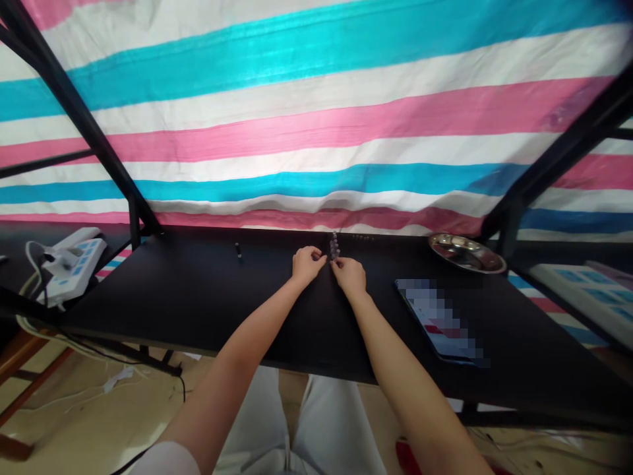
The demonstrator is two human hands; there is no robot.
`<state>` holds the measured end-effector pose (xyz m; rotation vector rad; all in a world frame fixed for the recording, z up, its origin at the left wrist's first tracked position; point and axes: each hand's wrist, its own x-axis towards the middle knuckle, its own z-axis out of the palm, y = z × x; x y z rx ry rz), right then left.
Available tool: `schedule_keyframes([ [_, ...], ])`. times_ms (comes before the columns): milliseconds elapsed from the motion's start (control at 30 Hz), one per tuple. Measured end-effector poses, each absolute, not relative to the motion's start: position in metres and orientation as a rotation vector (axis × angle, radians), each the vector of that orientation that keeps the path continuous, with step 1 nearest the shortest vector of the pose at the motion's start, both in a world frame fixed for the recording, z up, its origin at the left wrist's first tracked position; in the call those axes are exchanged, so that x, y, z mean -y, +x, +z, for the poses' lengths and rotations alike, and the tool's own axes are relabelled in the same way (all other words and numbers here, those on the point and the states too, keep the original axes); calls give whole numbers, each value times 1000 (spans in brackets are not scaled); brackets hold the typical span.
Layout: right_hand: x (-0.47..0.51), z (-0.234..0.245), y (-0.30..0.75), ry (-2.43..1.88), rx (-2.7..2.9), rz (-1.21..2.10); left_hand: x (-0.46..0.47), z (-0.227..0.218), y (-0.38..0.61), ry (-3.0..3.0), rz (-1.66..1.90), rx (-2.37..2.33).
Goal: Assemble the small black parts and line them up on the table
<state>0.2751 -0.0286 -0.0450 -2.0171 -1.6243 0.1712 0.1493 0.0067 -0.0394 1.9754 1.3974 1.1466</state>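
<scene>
A short row of small, clear, bead-like pieces (334,245) runs away from me on the black table, just beyond my fingertips. At its near end is my right hand (351,277), thumb and fingers pinched together; whatever lies between them is too small to name. Close by on the left, my left hand (307,265) is also in a pinch, its fingertips pointing toward the right hand. Anything inside that pinch is hidden. Several tiny yellowish bits (363,237) lie along the table's back edge. Further left sits a small dark cylinder with pale ends (238,251).
A shiny metal plate (467,254) stands at the back right of the black table (198,297). A phone (440,323) with a blurred screen lies right of my forearm. White power strips (76,270) and cables are at the left. A striped sheet (316,125) hangs behind.
</scene>
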Motion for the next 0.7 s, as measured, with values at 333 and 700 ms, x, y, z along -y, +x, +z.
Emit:
schedule_keyframes([
  [333, 29, -42, 274, -2020, 1641, 184, -1, -36, 150, 2000, 1062, -1474],
  [700, 30, -43, 274, -2027, 1642, 180, 3, -32, 153, 2112, 892, -1552],
])
